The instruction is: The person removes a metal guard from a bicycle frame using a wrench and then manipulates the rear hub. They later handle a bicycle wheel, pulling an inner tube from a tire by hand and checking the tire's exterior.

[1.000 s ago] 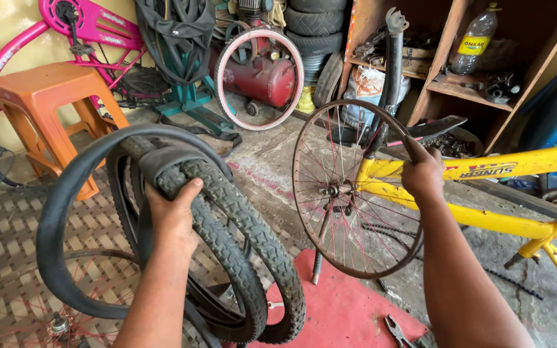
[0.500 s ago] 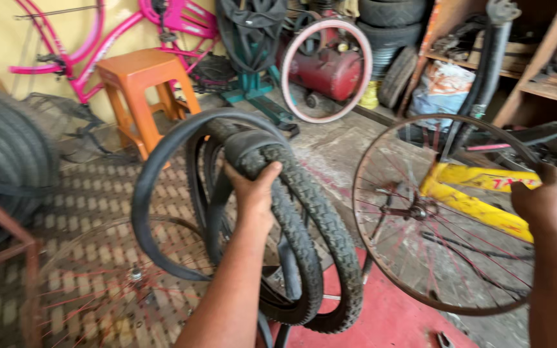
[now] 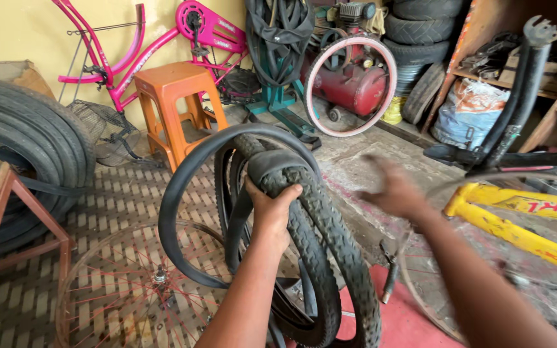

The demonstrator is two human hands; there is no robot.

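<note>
My left hand [image 3: 272, 207] grips the top of an upright knobby black bicycle tyre [image 3: 330, 238], together with a smooth black inner tube [image 3: 182, 187] that loops out to the left of it. My right hand [image 3: 391, 187] hangs blurred in mid-air to the right of the tyre, fingers spread and holding nothing. Below and right of that hand stand a yellow bicycle frame [image 3: 517, 225] and a spoked wheel [image 3: 433, 303]. The black fork [image 3: 523, 84] of the frame points up at the right.
A bare spoked rim [image 3: 111, 290] lies on the patterned floor at lower left. Stacked tyres [image 3: 27, 148] sit at the left, an orange stool [image 3: 172, 106] and pink bicycle [image 3: 162, 45] behind, a pink-rimmed wheel [image 3: 351, 84] before a red compressor [image 3: 349, 87], and shelves at the right.
My view has swung left. My right hand has left the yellow bicycle's wheel and moved toward the tyre, now open in the air. My left hand keeps its grip on the tyre.
</note>
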